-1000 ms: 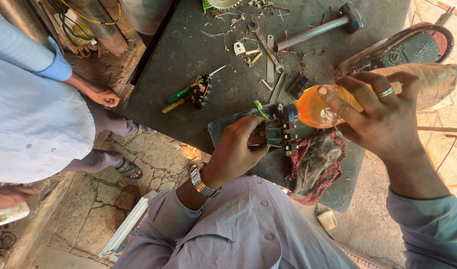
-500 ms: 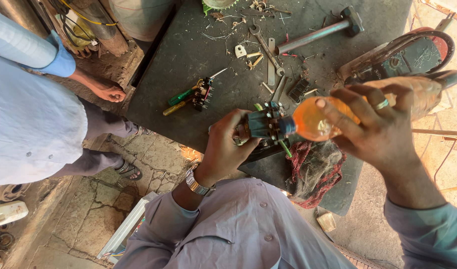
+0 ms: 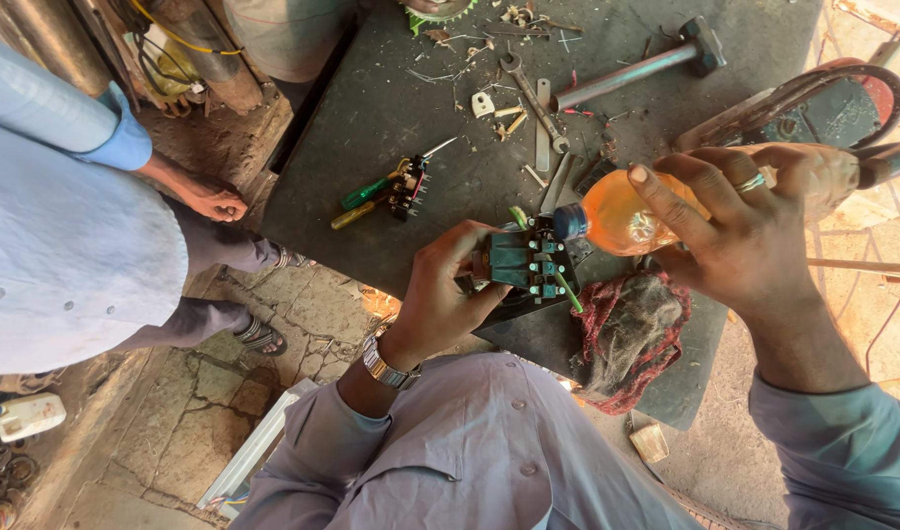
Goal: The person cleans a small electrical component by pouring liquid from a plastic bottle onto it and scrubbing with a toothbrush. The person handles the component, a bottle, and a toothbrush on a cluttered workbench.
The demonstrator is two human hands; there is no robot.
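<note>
left hand (image 3: 440, 294) curled in a tight grip, wrist bent, right hand (image 3: 754, 231) raised, fingers wrapped round, both forearms angled inward

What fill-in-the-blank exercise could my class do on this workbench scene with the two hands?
1. The right hand tilts an ______ plastic bottle.
2. The left hand holds a dark green electrical part; its wrist wears a ______.
3. On the dark metal tabletop, a steel hammer lies beside a flat ______.

Missing words: orange; watch; spanner
</note>
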